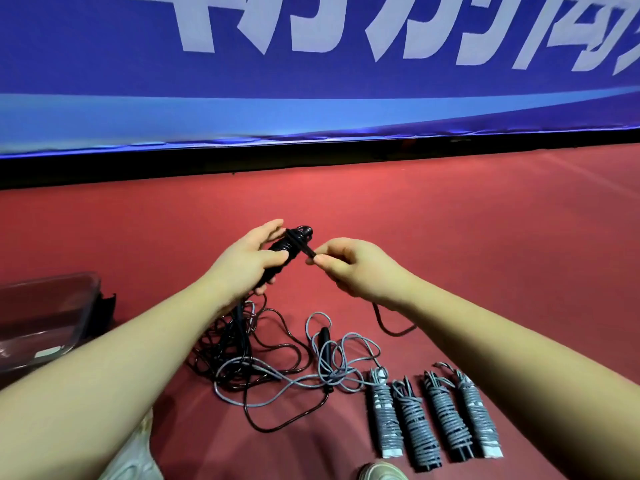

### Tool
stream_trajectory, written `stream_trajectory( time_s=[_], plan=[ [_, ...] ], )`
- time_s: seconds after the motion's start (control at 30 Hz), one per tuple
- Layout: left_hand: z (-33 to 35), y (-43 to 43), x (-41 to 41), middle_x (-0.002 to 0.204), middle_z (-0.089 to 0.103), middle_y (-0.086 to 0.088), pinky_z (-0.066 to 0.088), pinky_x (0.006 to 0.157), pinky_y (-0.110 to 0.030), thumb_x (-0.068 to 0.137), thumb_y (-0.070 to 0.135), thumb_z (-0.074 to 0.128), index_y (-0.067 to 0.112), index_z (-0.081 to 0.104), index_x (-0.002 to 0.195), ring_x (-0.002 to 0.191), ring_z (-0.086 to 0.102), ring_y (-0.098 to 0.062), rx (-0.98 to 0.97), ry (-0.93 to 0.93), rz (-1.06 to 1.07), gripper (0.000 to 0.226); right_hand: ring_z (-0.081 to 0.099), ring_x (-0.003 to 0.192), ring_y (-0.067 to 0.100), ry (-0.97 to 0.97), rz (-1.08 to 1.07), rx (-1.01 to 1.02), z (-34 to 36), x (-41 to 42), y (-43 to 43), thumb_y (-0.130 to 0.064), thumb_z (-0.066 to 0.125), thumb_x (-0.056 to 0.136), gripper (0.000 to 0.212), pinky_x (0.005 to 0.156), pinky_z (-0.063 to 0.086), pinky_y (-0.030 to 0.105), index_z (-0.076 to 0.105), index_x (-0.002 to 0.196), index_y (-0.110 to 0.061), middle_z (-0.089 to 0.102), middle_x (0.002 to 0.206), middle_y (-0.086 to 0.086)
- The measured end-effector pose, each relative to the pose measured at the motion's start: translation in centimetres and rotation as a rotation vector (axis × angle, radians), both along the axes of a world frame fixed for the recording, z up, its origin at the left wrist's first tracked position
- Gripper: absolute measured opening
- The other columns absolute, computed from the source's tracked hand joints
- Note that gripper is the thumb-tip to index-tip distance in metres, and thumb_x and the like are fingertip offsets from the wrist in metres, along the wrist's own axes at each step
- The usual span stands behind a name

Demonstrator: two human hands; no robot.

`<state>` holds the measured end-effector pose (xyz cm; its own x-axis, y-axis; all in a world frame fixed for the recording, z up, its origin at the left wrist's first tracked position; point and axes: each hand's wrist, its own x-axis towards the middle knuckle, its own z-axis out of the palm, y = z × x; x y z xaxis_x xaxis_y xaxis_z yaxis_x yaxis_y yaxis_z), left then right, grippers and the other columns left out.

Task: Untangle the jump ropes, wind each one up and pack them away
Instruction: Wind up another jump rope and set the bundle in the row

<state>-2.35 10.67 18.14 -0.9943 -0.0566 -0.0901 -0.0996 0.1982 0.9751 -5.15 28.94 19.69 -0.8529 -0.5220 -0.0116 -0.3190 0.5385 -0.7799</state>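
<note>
Above the red floor, the left hand grips a nearly wound black jump rope whose cord the right hand pinches, with four wound grey ropes lying nearby, a loose tangle beneath to sort, and seemingly none packed in the clear box.

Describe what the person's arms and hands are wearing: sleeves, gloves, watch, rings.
Nothing worn shows. The bare left hand and bare right hand have no gloves, rings or markings. The left forearm and right forearm are uncovered to the frame edge: no sleeve cuffs, watch, bands or cables at either wrist.
</note>
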Motion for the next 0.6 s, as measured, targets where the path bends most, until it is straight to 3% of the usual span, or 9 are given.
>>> stream_trajectory(
  time_s=[0.13,0.2,0.33,0.47,0.6],
  plan=[
    [0.4,-0.2,0.1,0.087,0.053,-0.004,0.032,0.039,-0.019,0.092,0.000,0.050,0.029,0.047,0.135,0.058,0.047,-0.017,0.036,-0.007,-0.048,0.052,0.051,0.046,0.004,0.101,-0.059,0.023,-0.1,-0.2,1.1,-0.019,0.052,0.095,0.008,0.050,0.044,0.026,0.059,0.095,-0.016,0.053,0.062,-0.006],
    [0.5,-0.1,0.3,0.085,0.053,-0.007,0.032,0.040,-0.020,0.092,0.000,0.049,0.029,0.048,0.134,0.058,0.047,-0.016,0.051,-0.004,-0.088,0.051,0.056,0.049,0.015,0.148,-0.081,0.038,-0.3,-0.4,1.6,-0.017,0.047,0.096,0.009,0.050,0.046,0.032,0.054,0.091,-0.016,0.056,0.065,-0.002],
    [0.5,0.3,0.6,0.087,0.053,-0.014,0.033,0.040,-0.020,0.093,-0.001,0.047,0.024,0.050,0.135,0.061,0.048,-0.018,0.157,-0.007,-0.125,0.050,0.046,0.065,0.007,0.256,-0.022,0.091,-2.1,-0.4,2.1,-0.015,0.044,0.098,0.016,0.065,0.033,0.024,0.059,0.094,-0.018,0.049,0.069,-0.011],
    [1.3,1.1,1.2,0.085,0.060,-0.015,0.033,0.037,-0.020,0.084,0.002,0.052,0.016,0.055,0.130,0.062,0.049,-0.023,0.447,-0.043,-0.130,0.049,0.040,0.057,0.008,0.019,0.042,-0.233,-4.1,0.2,1.6,-0.014,0.038,0.100,0.025,0.059,0.035,0.022,0.056,0.096,-0.030,0.047,0.065,-0.009],
    [2.3,0.7,1.9,0.090,0.070,-0.011,0.034,0.037,-0.019,0.071,0.015,0.064,0.015,0.062,0.122,0.059,0.052,-0.022,0.691,-0.130,-0.316,0.051,0.045,0.059,0.006,-0.054,0.159,-0.268,-3.0,-0.3,1.7,-0.013,0.036,0.101,0.027,0.062,0.042,0.016,0.058,0.090,-0.025,0.047,0.066,-0.004]
  ],
)
